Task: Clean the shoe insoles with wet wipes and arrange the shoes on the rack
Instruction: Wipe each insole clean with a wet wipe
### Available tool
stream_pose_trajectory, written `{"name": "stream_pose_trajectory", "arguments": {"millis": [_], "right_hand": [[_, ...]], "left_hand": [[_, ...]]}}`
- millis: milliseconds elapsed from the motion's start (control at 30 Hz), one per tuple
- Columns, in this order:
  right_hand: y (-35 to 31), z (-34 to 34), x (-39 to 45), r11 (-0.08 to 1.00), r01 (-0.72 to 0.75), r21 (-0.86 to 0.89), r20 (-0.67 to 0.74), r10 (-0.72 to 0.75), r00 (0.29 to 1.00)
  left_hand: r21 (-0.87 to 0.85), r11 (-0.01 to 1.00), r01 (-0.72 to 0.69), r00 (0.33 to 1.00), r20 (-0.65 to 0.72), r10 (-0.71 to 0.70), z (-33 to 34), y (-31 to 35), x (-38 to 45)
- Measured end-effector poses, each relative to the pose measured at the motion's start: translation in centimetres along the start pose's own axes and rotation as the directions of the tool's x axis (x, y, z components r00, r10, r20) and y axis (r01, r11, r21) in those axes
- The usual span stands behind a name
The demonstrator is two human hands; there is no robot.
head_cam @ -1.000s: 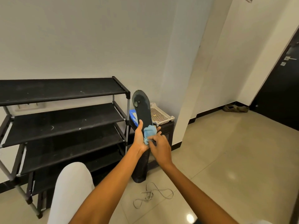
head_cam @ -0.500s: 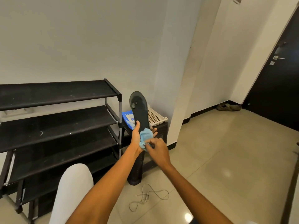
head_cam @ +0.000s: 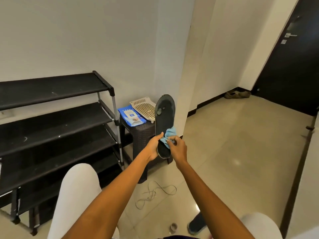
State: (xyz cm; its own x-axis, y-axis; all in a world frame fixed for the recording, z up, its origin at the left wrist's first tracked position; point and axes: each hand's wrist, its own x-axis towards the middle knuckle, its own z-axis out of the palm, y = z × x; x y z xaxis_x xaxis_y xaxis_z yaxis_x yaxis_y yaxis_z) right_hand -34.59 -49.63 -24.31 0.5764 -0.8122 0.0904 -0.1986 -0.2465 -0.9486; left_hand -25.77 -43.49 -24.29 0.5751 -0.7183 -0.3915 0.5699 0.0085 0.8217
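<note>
A dark insole [head_cam: 164, 116] stands upright in front of me, toe end up. My left hand [head_cam: 152, 149] grips its lower part from the left. My right hand [head_cam: 177, 150] pinches a crumpled blue wet wipe [head_cam: 170, 135] against the insole's right edge. A blue pack of wet wipes [head_cam: 131, 118] lies on a dark woven stool [head_cam: 143, 137] behind the insole. The black shoe rack [head_cam: 57, 118] with bare shelves stands to the left against the wall. Part of a dark shoe [head_cam: 196, 223] shows on the floor near my right knee.
A cream perforated tray [head_cam: 145, 107] lies on the stool beside the wipes pack. Loose laces [head_cam: 153, 194] lie on the tiled floor. A small roll [head_cam: 173, 227] sits near the bottom edge. Another pair of shoes [head_cam: 237, 94] lies by the dark door [head_cam: 293, 66] at the far right.
The view has swung left and down, showing more floor. The wipe has slid a little along the insole; both hands keep their grip.
</note>
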Motion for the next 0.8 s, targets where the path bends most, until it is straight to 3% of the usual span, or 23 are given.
{"name": "stream_pose_trajectory", "arguments": {"millis": [133,200,267,400,500,633,800], "right_hand": [[6.0,-0.4,0.3,0.990,-0.140,-0.018,-0.130,0.136,0.982],[9.5,-0.4,0.8,0.975,-0.222,-0.029,-0.155,0.215,0.964],[12.9,-0.5,1.1,0.958,-0.283,-0.035,-0.193,0.271,0.943],[20.2,-0.6,2.9,0.914,-0.405,-0.004,-0.326,0.382,0.865],[26.3,-0.7,4.5,0.855,-0.517,0.038,-0.384,0.490,0.783],[35.2,-0.6,5.6,0.755,-0.644,0.126,-0.415,0.629,0.657],[45.1,-1.4,5.6,0.645,-0.732,0.219,-0.429,0.737,0.521]], "left_hand": [[0.458,0.874,-0.164,0.966,-0.104,0.235,0.7,-3.7,3.7],[0.612,0.777,-0.148,0.959,-0.104,0.264,0.6,-6.2,5.9],[0.693,0.718,-0.067,0.962,-0.145,0.230,0.2,-9.1,8.7],[0.677,0.722,0.143,0.972,-0.233,0.027,0.4,-16.0,15.1],[0.740,0.628,0.243,0.960,-0.278,-0.043,0.2,-21.6,19.5],[0.842,0.451,0.295,0.955,-0.251,-0.156,-0.7,-29.7,24.6],[0.883,0.334,0.331,0.923,-0.229,-0.309,-2.6,-38.5,29.5]]}}
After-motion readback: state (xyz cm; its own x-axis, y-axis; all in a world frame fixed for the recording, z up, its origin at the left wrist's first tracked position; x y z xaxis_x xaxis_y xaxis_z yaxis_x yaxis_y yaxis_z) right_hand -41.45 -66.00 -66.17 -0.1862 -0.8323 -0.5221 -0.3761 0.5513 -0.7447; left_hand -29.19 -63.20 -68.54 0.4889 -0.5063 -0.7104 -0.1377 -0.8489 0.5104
